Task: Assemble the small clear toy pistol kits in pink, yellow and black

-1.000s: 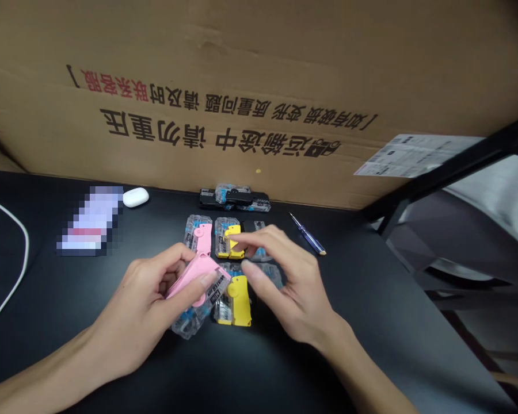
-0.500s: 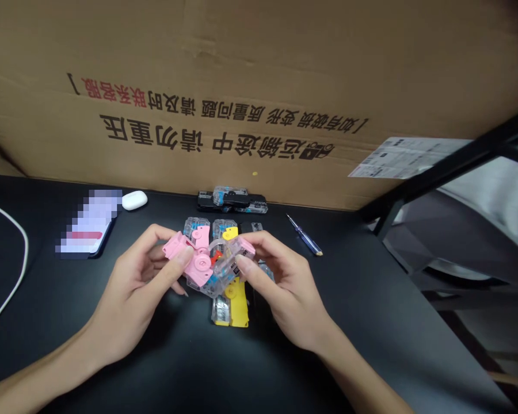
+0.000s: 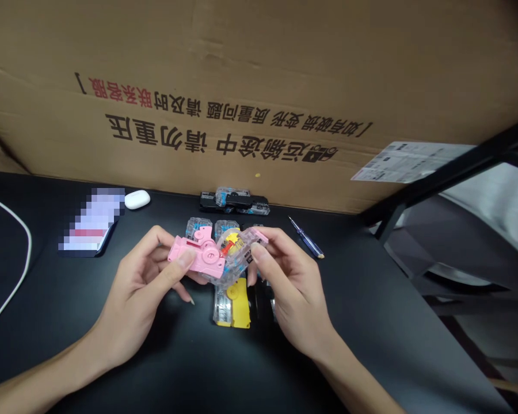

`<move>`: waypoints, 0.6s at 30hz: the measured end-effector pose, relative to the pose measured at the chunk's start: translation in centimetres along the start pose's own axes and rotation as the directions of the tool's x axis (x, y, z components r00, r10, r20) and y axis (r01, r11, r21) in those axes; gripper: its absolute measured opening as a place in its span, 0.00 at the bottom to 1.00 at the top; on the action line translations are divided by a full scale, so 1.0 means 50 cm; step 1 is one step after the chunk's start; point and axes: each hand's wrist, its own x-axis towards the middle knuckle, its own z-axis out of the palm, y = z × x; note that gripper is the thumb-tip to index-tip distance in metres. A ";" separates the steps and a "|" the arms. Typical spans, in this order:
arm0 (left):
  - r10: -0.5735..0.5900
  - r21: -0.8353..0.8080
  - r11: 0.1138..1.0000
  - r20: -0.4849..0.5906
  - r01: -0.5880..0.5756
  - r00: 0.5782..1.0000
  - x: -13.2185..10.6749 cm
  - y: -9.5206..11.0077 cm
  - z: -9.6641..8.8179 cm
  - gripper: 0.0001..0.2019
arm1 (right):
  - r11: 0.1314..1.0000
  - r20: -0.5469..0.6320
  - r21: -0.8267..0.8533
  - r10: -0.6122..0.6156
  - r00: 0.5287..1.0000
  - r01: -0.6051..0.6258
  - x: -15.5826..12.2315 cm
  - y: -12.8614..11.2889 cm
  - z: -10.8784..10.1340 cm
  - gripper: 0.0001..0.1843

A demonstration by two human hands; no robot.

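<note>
Between my two hands is a pink-and-clear plastic device [image 3: 198, 257], tilted above the table, with a round slotted pivot and a small red part near its middle. My left hand [image 3: 144, 282] is closed on the pink end, thumb on top. The clear end is pinched by my right hand [image 3: 291, 282], thumb on its face. Beneath lie similar plastic devices: a clear one with pink [image 3: 204, 233], a yellow-and-clear one [image 3: 240, 303], and dark ones partly hidden behind my right hand. My hands and the held device cover parts of them.
Several black-and-clear devices [image 3: 237, 201] are stacked against the large cardboard box [image 3: 242, 57]. A blue screwdriver-like tool [image 3: 305, 237] lies at right. On the left are a phone [image 3: 90, 224], a white earbud case [image 3: 137, 199] and a white cable [image 3: 29, 247]. A black frame bar [image 3: 457, 158] slants at right.
The pink part in my left hand has swung flatter and nearer in line with the clear part. My right hand has shifted slightly right, and the red part shows more.
</note>
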 end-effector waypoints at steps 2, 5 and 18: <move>-0.015 -0.030 0.999 0.014 0.015 1.000 0.000 0.000 0.001 0.14 | 0.999 0.001 0.041 -0.003 1.000 0.003 0.002 0.000 0.001 0.10; -0.013 -0.049 0.999 0.025 0.014 1.000 -0.001 0.006 0.003 0.15 | 0.998 0.021 0.066 -0.016 1.000 0.014 0.005 -0.002 -0.002 0.10; -0.234 -0.377 0.777 0.572 0.505 0.786 -0.003 -0.015 -0.003 0.21 | 0.976 0.283 0.211 -0.017 0.959 -0.045 -0.002 -0.027 -0.022 0.13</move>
